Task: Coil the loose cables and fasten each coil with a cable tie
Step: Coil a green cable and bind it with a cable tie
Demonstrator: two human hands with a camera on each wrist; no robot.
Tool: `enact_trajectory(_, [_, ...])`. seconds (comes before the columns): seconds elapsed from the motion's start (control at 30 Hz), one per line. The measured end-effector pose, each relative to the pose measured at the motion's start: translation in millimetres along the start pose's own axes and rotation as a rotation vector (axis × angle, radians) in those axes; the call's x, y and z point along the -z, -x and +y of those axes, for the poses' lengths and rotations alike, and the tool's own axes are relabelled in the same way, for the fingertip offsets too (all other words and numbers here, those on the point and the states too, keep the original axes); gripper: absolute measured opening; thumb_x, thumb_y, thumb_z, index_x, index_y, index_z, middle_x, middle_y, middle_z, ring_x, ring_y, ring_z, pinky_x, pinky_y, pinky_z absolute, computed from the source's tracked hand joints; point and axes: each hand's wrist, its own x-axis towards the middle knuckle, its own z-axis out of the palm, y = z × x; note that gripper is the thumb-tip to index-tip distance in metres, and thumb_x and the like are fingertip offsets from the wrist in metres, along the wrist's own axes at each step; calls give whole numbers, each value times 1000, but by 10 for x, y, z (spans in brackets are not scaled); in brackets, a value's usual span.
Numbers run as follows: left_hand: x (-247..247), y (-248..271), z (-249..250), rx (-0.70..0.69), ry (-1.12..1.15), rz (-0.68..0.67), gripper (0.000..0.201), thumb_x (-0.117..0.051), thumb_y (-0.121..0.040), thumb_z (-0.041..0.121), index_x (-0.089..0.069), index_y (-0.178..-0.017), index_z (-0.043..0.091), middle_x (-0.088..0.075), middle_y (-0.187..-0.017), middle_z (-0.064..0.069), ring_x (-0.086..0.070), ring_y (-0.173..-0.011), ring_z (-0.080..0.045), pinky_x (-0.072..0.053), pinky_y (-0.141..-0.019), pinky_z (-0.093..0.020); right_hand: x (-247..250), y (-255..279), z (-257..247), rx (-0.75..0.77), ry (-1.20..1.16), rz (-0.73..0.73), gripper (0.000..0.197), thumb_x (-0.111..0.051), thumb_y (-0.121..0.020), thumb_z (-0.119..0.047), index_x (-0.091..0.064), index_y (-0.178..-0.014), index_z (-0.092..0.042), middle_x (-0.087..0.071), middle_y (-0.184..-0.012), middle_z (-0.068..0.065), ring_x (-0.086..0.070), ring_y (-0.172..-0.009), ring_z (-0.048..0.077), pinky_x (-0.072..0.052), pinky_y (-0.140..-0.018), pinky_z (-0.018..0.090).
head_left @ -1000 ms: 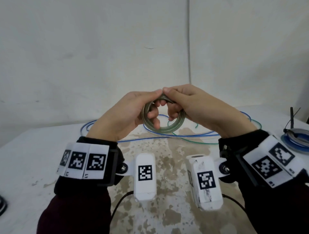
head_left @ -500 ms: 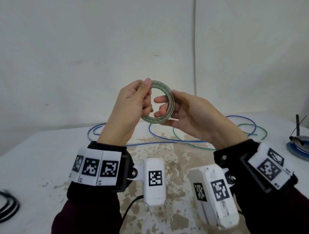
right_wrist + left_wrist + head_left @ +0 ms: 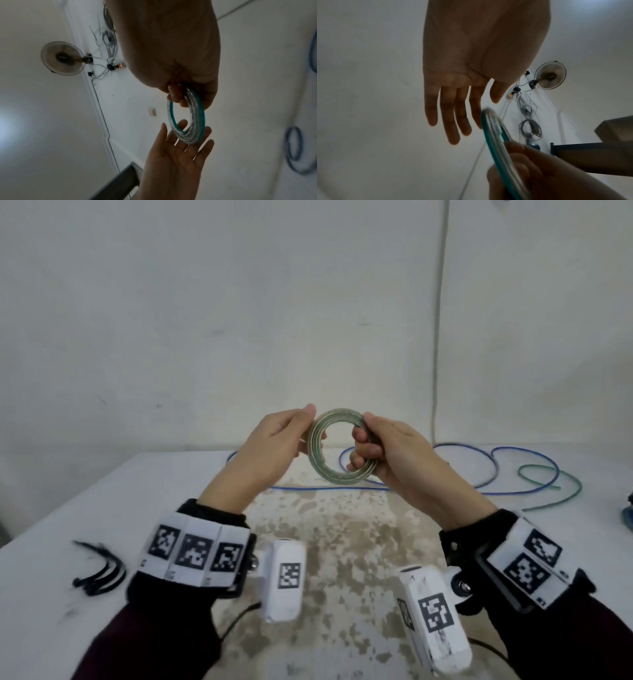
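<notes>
surface: we see white table [image 3: 102,508], brown-stained middle | far side: loose blue cable [image 3: 496,470], green cable [image 3: 548,474] lying on it | left: black cable ties [image 3: 99,573]

Head view evenly bright, slightly soft; both wrist views dim, backlit, blurred.

No legible txt anywhere.

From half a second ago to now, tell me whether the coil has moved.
Yes, downward: the coil sat almost wholly above the table's far edge; now its lower part crosses below it.
</notes>
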Motion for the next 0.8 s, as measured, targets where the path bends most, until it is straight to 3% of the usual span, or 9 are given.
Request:
enact_trajectory(0.07, [332,107,-124,124,-164,-48,39,-40,-100,31,-66,-91,2,-64,-81,-7,-61,-69,-13,-43,-72,-27,-153,-22,154,-82,-32,-43,39,-31,-104,-23,-46,-70,-10,-30,-46,-5,-42,-49,15,-46,-59,26])
enact_trajectory(0.17, [913,258,-410,324,-427,-63,33,-45,-99,29,-64,-90,3,-65,-87,-12,-62,-74,-21,-43,-58,-17,-411,-54,376,-191,-60,-90,40,-30,-104,-23,-46,-70,-10,-31,-45,-5,-41,-50,16,-45,-58,25])
enact_trajectory(0.27, [1450,391,-763,546,-748,-99,28,-52,-96,30,-64,-90,5,-66,-90,-11,-62,-77,-24,-43,-63,-26,-723,-75,534,-249,-56,-137,40,-30,-104,-24,-46,-71,-11,-32,-43,-5,-40,-49,16,-43,-60,25])
enact_trajectory(0.37, [1798,532,-1030,735,-1044,-162,20,-58,-92,25,-60,-92,5,-62,-92,-12,-55,-80,-26,-40,-69,-28,-1040,-75,635,-295,-47,-200,40,-30,-104,-25,-46,-70,-11,-32,-43,-5,-42,-48,16,-42,-61,26])
enact_trajectory(0.47, [2005,607,-1270,819,-1205,-176,20,-62,-88,21,-60,-99,4,-61,-101,-11,-56,-89,-28,-44,-72,-31,-1286,-62,708,-330,-43,-243,40,-30,-104,-25,-45,-69,-11,-32,-42,-5,-41,-46,15,-44,-57,24])
enact_trajectory(0.53, [2062,632,-1381,847,-1232,-193,20,-66,-85,23,-59,-87,5,-60,-90,-8,-59,-88,-28,-47,-73,-32,-1391,-48,754,-351,-45,-261,39,-30,-103,-25,-45,-69,-11,-32,-41,-6,-40,-48,16,-44,-57,24])
enact_trajectory(0.63, [2085,657,-1480,852,-1217,-208,30,-71,-80,30,-54,-65,10,-59,-69,-3,-57,-69,-24,-44,-64,-26,-1462,-22,808,-373,-45,-275,39,-31,-103,-25,-45,-69,-11,-32,-42,-5,-39,-50,17,-44,-57,25])
enact_trajectory(0.8, [2008,681,-1502,827,-1264,-233,25,-69,-79,14,-54,-60,9,-56,-60,-4,-57,-65,-25,-42,-57,-25,-1440,-10,883,-385,-39,-289,39,-32,-103,-25,-46,-70,-10,-32,-44,-5,-39,-51,17,-45,-63,28])
